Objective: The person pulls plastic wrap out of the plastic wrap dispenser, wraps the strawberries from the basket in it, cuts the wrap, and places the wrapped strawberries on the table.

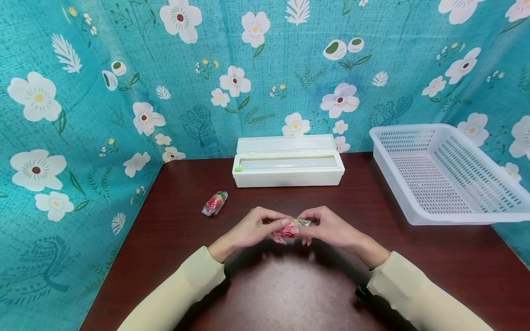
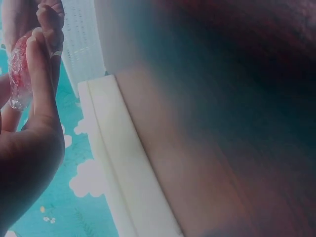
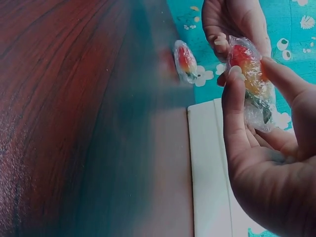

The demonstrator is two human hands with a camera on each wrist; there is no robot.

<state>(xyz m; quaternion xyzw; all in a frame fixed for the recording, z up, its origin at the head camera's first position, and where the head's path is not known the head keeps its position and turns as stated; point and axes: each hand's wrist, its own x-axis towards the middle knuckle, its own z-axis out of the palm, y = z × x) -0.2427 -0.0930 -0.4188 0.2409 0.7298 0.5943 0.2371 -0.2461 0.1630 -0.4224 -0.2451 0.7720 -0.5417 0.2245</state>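
Note:
A red-and-yellow fruit with a green end point(image 3: 253, 79), wrapped in clear crinkled film, is held between both hands above the table in the head view. My left hand point(image 1: 257, 226) pinches its red end between thumb and fingers. From the other side, my right hand point(image 1: 333, 227) grips the green end, thumb on top. Its exact kind cannot be told through the film. A second wrapped fruit of the same look point(image 1: 215, 203) lies on the table, left of the hands. In the left wrist view, the left fingers point(image 2: 42, 74) partly cover the held fruit.
Behind the hands stands a long white cling film box point(image 1: 290, 179), its clear lid point(image 1: 285, 145) raised and a green slider at its left end. A white plastic basket point(image 1: 397, 184) sits at the right. A flowered teal cloth point(image 1: 265, 69) hangs behind the dark wooden table point(image 1: 174, 257).

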